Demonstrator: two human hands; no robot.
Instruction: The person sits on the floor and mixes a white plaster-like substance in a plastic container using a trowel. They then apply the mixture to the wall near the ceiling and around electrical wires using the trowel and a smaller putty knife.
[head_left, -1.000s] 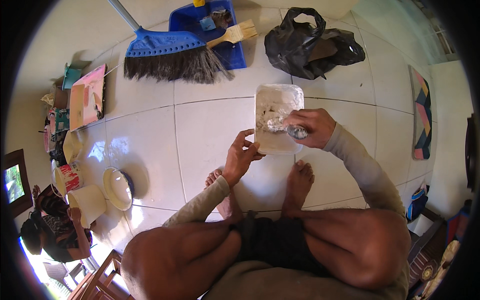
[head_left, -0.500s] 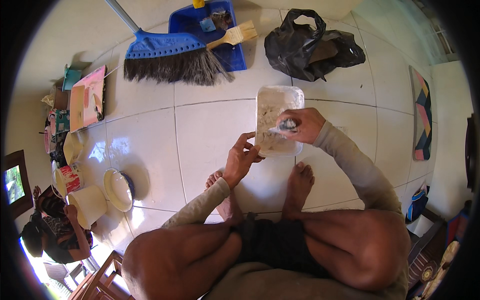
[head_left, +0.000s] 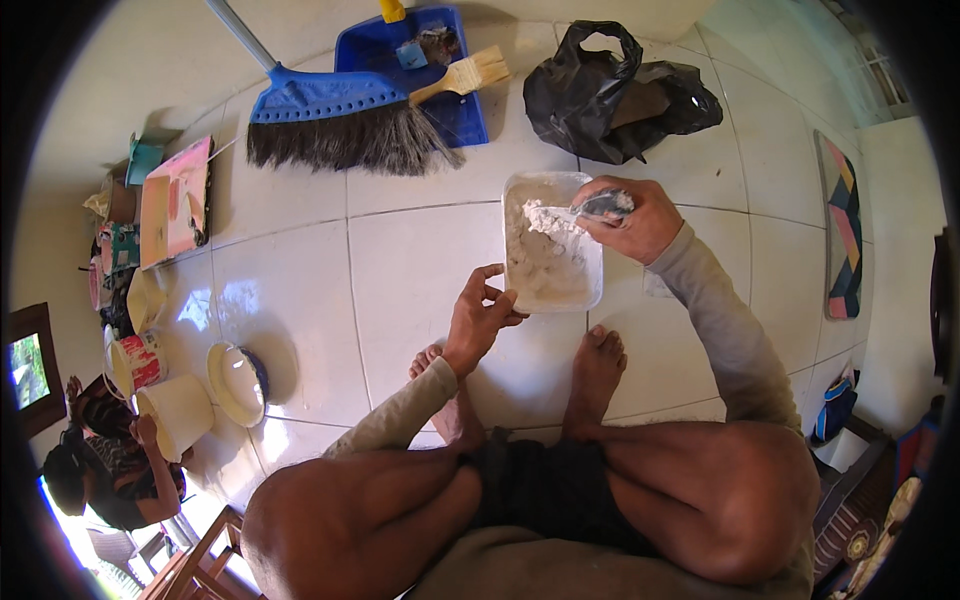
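Observation:
Between my feet and the black bag, a clear plastic tub (head_left: 597, 285) stands on the tiled floor with greyish-white powdery paste (head_left: 545, 270) inside. My left hand (head_left: 480, 322) pinches its near left rim, thumb and fingers on the wall. Closed around the dark handle of a putty knife (head_left: 606, 204) is my right hand (head_left: 648, 228), at the tub's right edge. A lump of wet white paste (head_left: 550, 218) clings to the knife's blade over the tub's far half and hides much of it.
Farther off lie a blue broom (head_left: 335, 95), a blue dustpan (head_left: 470, 110), a wooden-handled brush (head_left: 465, 76) and a black plastic bag (head_left: 580, 110). Leftward are a pink-stained paint tray (head_left: 178, 200), a round basin (head_left: 237, 385), buckets (head_left: 178, 415) and another person (head_left: 110, 470). A patterned mat (head_left: 843, 230) lies right.
My right hand has moved up and right with the putty knife, whose blade now carries a white lump of paste. My left hand keeps its hold on the tub.

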